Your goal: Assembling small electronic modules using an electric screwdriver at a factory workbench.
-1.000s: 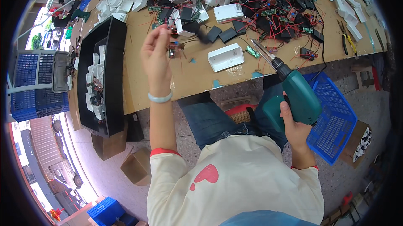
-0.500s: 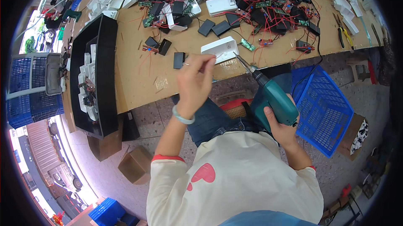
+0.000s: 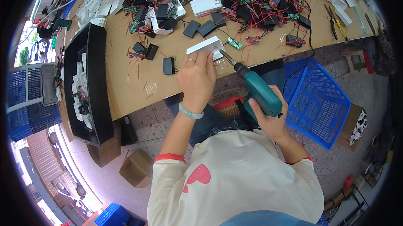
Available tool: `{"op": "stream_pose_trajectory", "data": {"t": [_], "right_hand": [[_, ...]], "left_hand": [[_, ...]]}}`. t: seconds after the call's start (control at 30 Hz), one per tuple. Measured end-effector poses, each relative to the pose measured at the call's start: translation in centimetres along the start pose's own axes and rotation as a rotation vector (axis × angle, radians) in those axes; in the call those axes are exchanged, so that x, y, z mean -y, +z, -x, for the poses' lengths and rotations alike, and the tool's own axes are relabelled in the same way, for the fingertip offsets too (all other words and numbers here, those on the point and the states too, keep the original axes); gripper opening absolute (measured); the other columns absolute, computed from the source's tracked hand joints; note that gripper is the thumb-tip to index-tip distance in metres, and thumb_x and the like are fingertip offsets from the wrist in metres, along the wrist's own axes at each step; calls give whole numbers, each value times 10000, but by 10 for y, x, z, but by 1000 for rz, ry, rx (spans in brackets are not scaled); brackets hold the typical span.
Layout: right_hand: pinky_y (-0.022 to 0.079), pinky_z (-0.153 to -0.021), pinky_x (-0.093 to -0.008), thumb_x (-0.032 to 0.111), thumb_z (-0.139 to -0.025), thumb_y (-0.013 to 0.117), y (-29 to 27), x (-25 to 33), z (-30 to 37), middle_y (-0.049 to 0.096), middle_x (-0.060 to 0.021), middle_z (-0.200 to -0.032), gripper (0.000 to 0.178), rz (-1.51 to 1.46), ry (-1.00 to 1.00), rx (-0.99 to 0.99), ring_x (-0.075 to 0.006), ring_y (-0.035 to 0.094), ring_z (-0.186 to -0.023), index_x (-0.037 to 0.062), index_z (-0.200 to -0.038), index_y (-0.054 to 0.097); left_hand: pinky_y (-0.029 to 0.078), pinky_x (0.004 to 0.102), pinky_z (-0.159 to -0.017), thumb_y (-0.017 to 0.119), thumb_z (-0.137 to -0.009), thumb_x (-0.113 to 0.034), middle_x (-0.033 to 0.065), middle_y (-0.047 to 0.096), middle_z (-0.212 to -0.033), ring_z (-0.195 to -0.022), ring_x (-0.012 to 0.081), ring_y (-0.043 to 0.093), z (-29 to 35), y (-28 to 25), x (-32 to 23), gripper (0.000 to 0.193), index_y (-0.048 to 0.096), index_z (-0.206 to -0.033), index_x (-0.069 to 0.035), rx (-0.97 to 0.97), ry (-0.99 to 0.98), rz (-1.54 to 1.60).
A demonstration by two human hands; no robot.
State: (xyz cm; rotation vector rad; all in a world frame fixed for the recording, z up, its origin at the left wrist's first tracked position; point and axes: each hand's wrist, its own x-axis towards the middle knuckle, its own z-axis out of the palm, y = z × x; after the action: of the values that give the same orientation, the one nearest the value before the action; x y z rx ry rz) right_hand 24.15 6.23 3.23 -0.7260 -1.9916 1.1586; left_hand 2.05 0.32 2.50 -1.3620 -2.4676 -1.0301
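Note:
My right hand point(image 3: 268, 114) is wrapped round the grip of a green power screwdriver point(image 3: 261, 91), a pistol-shaped tool with a long metal tip. That tip reaches the right end of a white plastic casing point(image 3: 216, 45), an open shallow shell at the near part of the table. My left hand point(image 3: 196, 77) has its fingers closed on the casing's near side, and whatever lies under the fingertips is hidden. A black rectangular box point(image 3: 168, 65) lies just left of this hand. Right of the casing is a small green circuit board point(image 3: 234, 43).
Black boxes, boards and red wires point(image 3: 256, 10) heap up at the back of the cardboard-covered table point(image 3: 126, 96). A black bin point(image 3: 100, 79) of white parts stands left. Pliers point(image 3: 336, 22) lie far right. A blue basket point(image 3: 319, 104) sits below the edge at right.
My left hand has gone from a pinch above the casing to a hold on it, and the casing looks more tilted. The screwdriver's tip has come up to the casing.

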Motion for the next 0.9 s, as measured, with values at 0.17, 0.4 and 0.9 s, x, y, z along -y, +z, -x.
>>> {"op": "stream_pose_trajectory", "data": {"t": [0.17, 0.4, 0.9], "right_hand": [[526, -714, -309, 49, -885, 840, 0, -2, -1, 673, -136, -1001, 224, 6, 27, 3, -222, 664, -833, -29, -1037, 695], [524, -714, -310, 55, -883, 845, 5, -4, -2, 673, -135, -1002, 234, -2, 3, -10, -226, 663, -830, -25, -1039, 691], [533, -744, -336, 67, -877, 848, 22, -11, -8, 671, -147, -1000, 245, 2, 47, -36, -266, 667, -843, -25, -1024, 675]], "left_hand": [[491, 459, -860, 768, -856, -108, 106, 683, -1110, -1134, 346, 598, 6, -6, -4, 63, 759, -910, -78, -28, 125, -110], [346, 567, -1081, 792, -808, -105, 115, 653, -1316, -1308, 409, 514, -9, 2, 10, 78, 765, -875, -75, -154, 194, -115], [357, 496, -1061, 806, -835, -138, 50, 720, -1209, -1295, 338, 579, -13, 16, 17, 72, 782, -891, -99, -111, 170, -144]]}}
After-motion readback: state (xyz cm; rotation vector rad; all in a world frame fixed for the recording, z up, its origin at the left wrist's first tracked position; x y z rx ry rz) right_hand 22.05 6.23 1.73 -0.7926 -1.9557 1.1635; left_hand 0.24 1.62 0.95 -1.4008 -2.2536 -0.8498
